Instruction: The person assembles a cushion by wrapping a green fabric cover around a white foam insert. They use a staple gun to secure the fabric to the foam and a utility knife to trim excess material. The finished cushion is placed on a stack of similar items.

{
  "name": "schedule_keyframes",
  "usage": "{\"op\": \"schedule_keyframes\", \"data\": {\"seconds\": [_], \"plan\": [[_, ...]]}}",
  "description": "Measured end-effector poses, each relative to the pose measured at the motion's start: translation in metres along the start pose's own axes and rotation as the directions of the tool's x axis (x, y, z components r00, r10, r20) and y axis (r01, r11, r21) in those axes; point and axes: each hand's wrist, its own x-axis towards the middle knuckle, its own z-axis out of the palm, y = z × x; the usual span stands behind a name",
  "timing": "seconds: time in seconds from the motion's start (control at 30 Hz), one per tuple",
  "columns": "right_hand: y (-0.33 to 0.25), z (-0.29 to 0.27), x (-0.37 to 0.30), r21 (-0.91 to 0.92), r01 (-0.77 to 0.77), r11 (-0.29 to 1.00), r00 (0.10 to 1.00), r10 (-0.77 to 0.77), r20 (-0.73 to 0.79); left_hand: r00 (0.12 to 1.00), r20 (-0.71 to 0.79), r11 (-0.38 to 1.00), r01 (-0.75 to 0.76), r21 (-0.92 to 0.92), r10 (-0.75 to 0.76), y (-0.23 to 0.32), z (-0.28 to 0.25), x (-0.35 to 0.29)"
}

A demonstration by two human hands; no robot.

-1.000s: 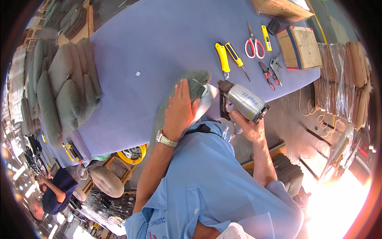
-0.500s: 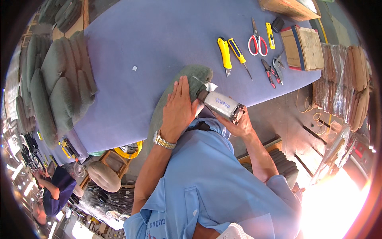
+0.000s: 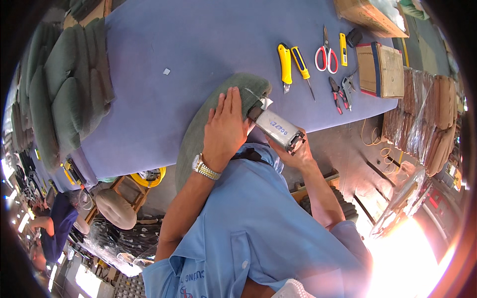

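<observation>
A grey-green upholstered cushion (image 3: 196, 131) stands at the near edge of the blue-covered table (image 3: 149, 99), against my front. My left hand (image 3: 226, 124) lies flat on it, fingers stretched out, with a watch on the wrist. My right hand (image 3: 298, 155) is wrapped round a silver staple gun (image 3: 278, 130). The dark nose of the staple gun meets the cushion's edge, close to my left fingers. Beside the nose a small piece of white material (image 3: 266, 103) shows. The exact contact point and most of my right fingers are hidden behind the tool.
A yellow utility knife (image 3: 285, 67), screwdriver (image 3: 302, 69), red-handled scissors (image 3: 326, 57) and pliers (image 3: 338, 94) lie at the right. Behind them stand cardboard boxes (image 3: 365, 72). Stacked green cushions (image 3: 64, 84) fill the left side. Another person (image 3: 57, 223) works at lower left.
The whole view has shifted slightly. My left hand stays flat on the cushion, and the staple gun stays at its edge in my right hand.
</observation>
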Motion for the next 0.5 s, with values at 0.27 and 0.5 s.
{"op": "schedule_keyframes", "data": {"seconds": [0.27,0.5], "plan": [[-0.003,0.004,-0.011,0.073,0.024,0.997,1.000,-0.022,-0.022,1.000,0.015,0.999,0.026,-0.028,-0.026,-0.001,-0.003,-0.001],[-0.021,0.003,-0.005,0.114,-0.047,0.992,0.999,0.047,0.009,0.998,0.040,0.999,0.043,-0.019,-0.042,0.005,-0.005,-0.002]]}}
